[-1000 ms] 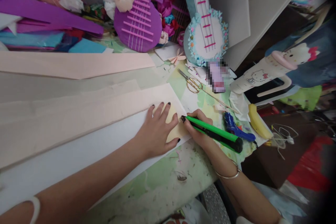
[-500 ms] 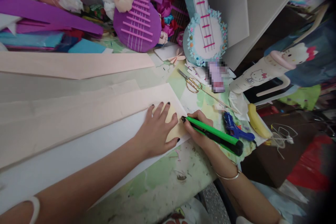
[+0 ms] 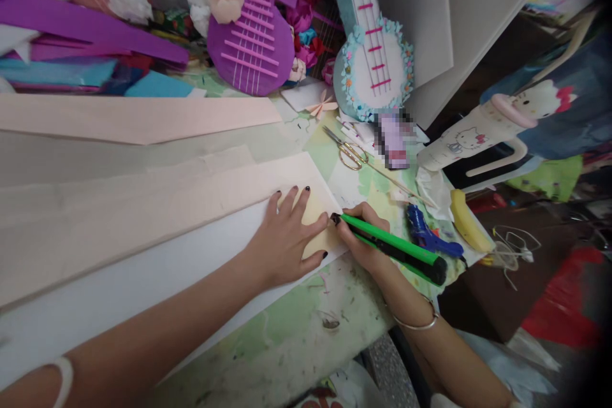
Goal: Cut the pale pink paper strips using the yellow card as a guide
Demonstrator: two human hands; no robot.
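Observation:
My left hand (image 3: 291, 239) lies flat with fingers spread on a white board (image 3: 205, 261) and the pale yellow patch near its right end. Beside it, my right hand (image 3: 366, 236) grips a green and black utility knife (image 3: 392, 245), its front end down at the board's right edge. The knife's blade is hidden by my fingers. Under and behind my left fingertips runs a long pale pink paper strip (image 3: 167, 204) lying along the board. Another pale pink piece (image 3: 143, 118) lies farther back.
Gold-handled scissors (image 3: 351, 154) and a blue glue gun (image 3: 428, 233) lie to the right, near a banana (image 3: 471, 220) and a white tumbler (image 3: 471, 134). At the back stand a purple paper lute (image 3: 251, 44) and a light-blue one (image 3: 377, 70). The table's front edge (image 3: 335, 347) is close.
My right hand and the knife have shifted very slightly to the right. My left index finger has stretched out toward the knife tip; the board stays put.

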